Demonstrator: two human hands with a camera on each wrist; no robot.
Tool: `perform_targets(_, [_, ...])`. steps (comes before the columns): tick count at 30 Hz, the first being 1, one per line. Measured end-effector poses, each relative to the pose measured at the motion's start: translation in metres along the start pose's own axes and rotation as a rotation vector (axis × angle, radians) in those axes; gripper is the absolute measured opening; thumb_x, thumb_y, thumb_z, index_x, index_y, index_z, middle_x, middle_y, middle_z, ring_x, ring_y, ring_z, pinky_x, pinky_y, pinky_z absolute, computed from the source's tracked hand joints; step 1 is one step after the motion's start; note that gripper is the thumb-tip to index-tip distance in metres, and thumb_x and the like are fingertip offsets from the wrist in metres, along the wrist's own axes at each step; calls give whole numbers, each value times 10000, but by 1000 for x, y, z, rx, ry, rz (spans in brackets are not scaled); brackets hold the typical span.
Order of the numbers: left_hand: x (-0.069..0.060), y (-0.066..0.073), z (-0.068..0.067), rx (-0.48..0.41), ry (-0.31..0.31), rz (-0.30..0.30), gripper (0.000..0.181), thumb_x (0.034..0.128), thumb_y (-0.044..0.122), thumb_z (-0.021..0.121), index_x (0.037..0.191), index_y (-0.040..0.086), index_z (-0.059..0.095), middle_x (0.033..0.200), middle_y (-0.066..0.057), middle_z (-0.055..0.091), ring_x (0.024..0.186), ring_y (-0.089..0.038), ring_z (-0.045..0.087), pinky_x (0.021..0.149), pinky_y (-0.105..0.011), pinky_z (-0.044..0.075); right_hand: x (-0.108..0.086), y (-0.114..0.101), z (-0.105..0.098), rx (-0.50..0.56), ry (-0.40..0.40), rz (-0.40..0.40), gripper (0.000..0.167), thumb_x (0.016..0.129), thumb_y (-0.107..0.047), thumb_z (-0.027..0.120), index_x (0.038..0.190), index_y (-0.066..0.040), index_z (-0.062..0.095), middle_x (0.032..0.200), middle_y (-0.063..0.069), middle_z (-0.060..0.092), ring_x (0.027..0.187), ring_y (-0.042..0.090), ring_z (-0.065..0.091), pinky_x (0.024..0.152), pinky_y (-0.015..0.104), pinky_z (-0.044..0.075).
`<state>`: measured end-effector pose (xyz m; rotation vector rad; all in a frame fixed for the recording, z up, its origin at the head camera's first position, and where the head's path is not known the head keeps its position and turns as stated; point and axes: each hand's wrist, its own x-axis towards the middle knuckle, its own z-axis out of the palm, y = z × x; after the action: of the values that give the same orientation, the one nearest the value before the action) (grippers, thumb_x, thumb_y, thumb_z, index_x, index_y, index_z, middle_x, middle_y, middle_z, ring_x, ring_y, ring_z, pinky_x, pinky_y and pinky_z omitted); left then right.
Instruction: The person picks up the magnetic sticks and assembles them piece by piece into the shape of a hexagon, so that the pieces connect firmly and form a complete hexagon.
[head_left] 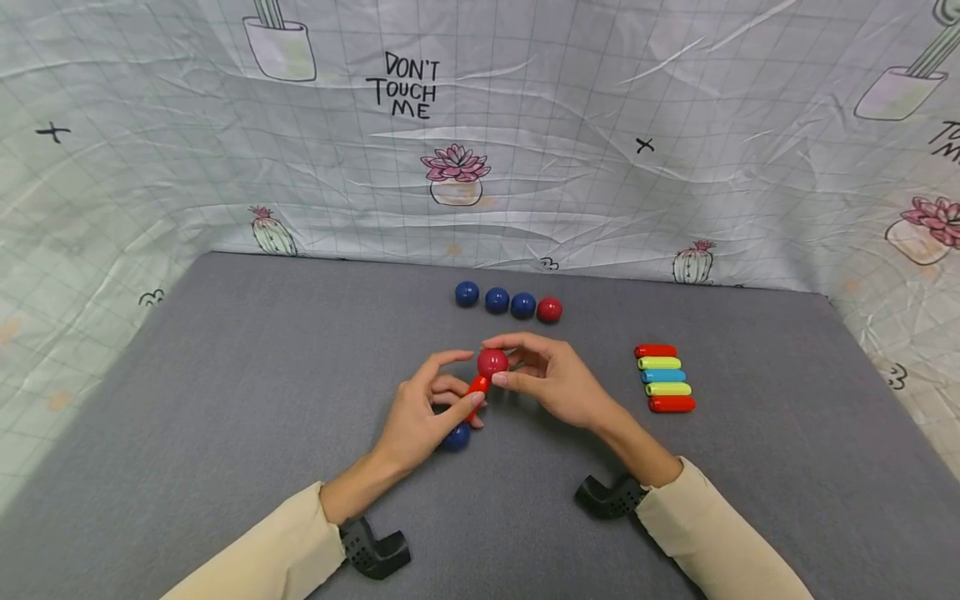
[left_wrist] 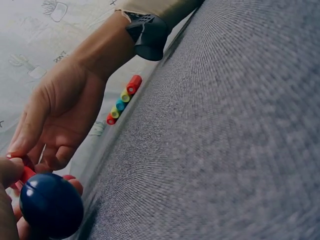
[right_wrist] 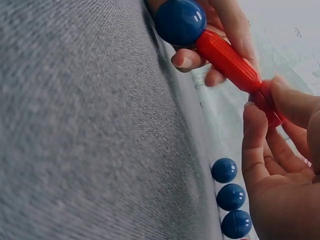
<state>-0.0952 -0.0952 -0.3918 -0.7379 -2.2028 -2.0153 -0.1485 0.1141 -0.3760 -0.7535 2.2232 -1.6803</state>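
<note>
My left hand (head_left: pixel 416 417) grips a red rod (right_wrist: pixel 229 61) between thumb and fingers. A blue ball (left_wrist: pixel 51 205) is joined to the rod's near end. At its far end sits a red ball (head_left: pixel 492 362), which my right hand (head_left: pixel 551 379) pinches between thumb and fingertips. In the right wrist view the red ball touches the rod's tip; whether it is fully seated cannot be told. Part of the rod is hidden behind the left thumb in the head view.
Behind the hands lie three blue balls (head_left: pixel 497 300) and one red ball (head_left: pixel 550 310) in a row. To the right, several short rods (head_left: pixel 664 377) in red, yellow-green and blue lie side by side on the grey table (head_left: pixel 300 350). A printed cloth (head_left: pixel 570 167) hangs behind.
</note>
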Motion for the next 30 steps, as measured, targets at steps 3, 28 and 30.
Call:
perform_targets(3, [1, 8, 0, -27, -20, -19, 463, 878, -93, 620, 1297, -96, 422, 887, -269, 652, 634, -330, 674, 781, -279, 498, -1, 1, 1, -2, -2, -12, 361, 882, -108, 698, 1236, -122, 628, 1126, 59, 607, 914, 226, 605, 732, 305, 519])
perform_targets(28, [0, -19, -3, -193, -12, -108, 547, 895, -83, 607, 1384, 5, 378, 880, -288, 584, 622, -369, 665, 681, -342, 550, -1, -6, -4, -78, 13, 7, 312, 893, -202, 697, 1193, -143, 634, 1115, 90, 637, 890, 199, 627, 721, 326, 521])
perform_targets(30, [0, -20, -3, -194, 5, -99, 571, 890, -98, 603, 1403, 5, 374, 873, -276, 571, 628, -390, 659, 684, -323, 545, -3, -8, -12, -124, 41, -2, 302, 893, -217, 698, 1182, -149, 642, 1130, 97, 637, 900, 181, 623, 741, 340, 528])
